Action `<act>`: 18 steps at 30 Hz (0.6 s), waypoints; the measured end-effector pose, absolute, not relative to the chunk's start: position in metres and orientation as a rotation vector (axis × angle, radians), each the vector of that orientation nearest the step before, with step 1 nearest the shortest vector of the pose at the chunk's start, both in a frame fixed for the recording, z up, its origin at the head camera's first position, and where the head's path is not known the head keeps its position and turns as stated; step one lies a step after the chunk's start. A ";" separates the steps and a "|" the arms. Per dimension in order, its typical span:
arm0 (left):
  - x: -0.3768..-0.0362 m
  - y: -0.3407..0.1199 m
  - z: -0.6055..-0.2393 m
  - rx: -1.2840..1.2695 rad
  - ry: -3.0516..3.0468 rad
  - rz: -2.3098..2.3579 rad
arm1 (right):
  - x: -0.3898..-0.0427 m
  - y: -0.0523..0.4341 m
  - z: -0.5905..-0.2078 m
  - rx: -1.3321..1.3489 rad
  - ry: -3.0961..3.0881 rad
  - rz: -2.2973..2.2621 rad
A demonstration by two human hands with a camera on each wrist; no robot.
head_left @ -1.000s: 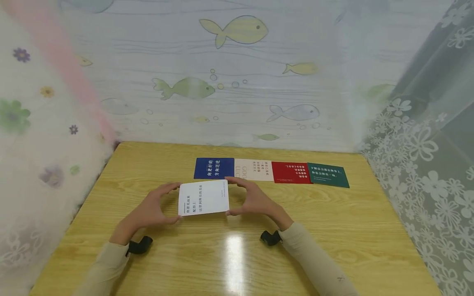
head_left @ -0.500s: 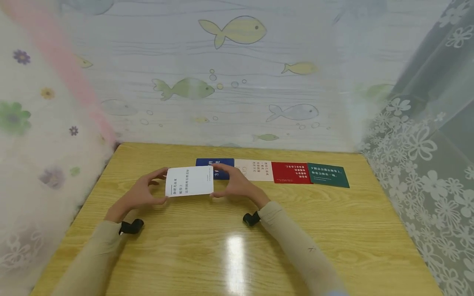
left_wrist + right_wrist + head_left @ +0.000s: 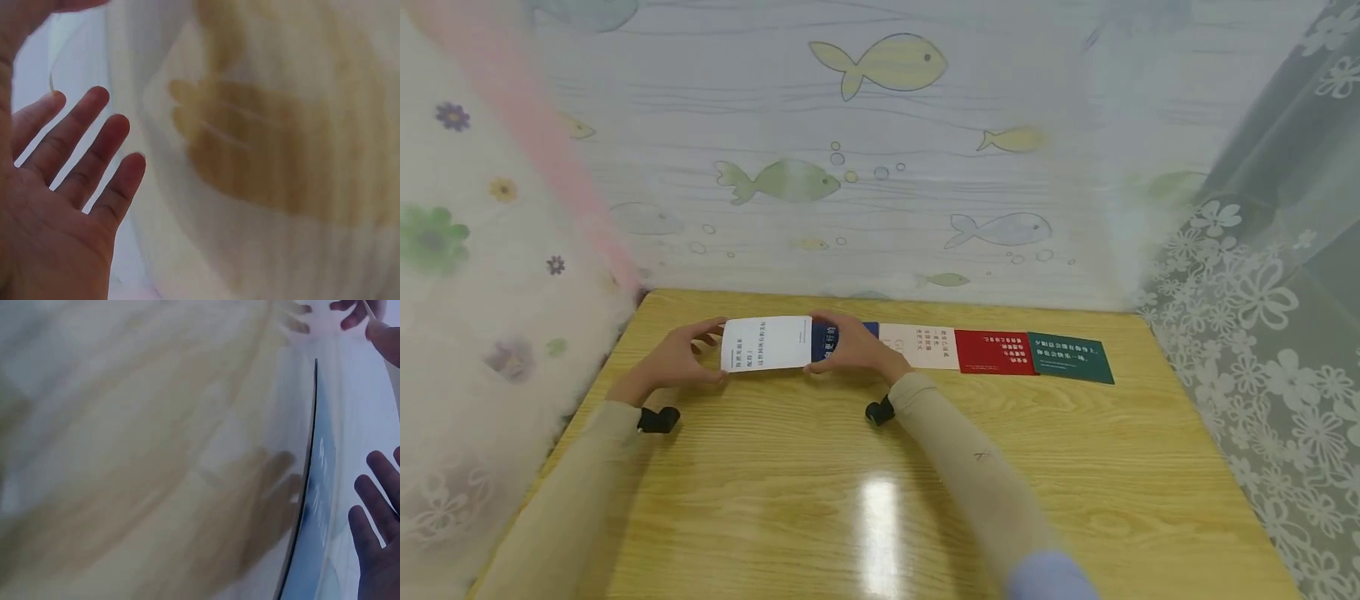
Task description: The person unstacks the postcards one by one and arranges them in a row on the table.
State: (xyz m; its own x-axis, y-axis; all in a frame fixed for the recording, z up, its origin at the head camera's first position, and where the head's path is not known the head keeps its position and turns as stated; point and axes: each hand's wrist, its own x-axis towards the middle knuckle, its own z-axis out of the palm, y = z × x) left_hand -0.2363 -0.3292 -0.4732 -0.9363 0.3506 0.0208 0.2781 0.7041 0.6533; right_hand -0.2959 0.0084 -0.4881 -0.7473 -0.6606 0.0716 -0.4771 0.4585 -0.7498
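Note:
A white card (image 3: 765,343) with printed lettering is held between both hands at the left end of a row of cards. My left hand (image 3: 673,358) grips its left edge at the corners with thumb and index finger. On the opposite edge, my right hand (image 3: 857,350) grips it the same way, partly covering the blue card (image 3: 822,343). The left hand's other fingers (image 3: 75,181) are spread, off the card. In the right wrist view, a thumb (image 3: 382,337) touches a thin card edge, while other fingers (image 3: 375,500) stand apart.
Right of the blue card, a cream card (image 3: 932,346), a red card (image 3: 997,352) and a green card (image 3: 1072,357) lie side by side on the wooden table (image 3: 760,500). A fish-patterned curtain (image 3: 880,208) hangs behind the table's far edge; lace (image 3: 1255,300) borders the right.
Both hands have carried the white card away from me and to the left, from in front of the row to beside the blue card. The other cards have stayed put.

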 end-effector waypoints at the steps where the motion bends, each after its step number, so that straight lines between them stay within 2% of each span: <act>1: -0.238 -0.331 -0.471 0.507 2.809 1.026 | -0.298 0.005 -0.488 -0.986 2.481 -1.154; 7: -0.247 -0.342 -0.462 0.478 2.837 0.928 | -0.309 -0.013 -0.492 -0.990 2.500 -1.085; 18: -0.266 -0.350 -0.474 0.464 2.836 0.803 | -0.312 -0.025 -0.491 -0.980 2.577 -0.916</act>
State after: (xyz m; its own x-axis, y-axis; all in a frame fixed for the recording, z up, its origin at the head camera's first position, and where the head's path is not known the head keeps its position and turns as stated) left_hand -0.2659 -0.3503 -0.4741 -0.9395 0.3362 -0.0663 0.2515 0.8079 0.5330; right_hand -0.3119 -0.0254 -0.4909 -0.7479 -0.6638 0.0019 -0.5160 0.5796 -0.6307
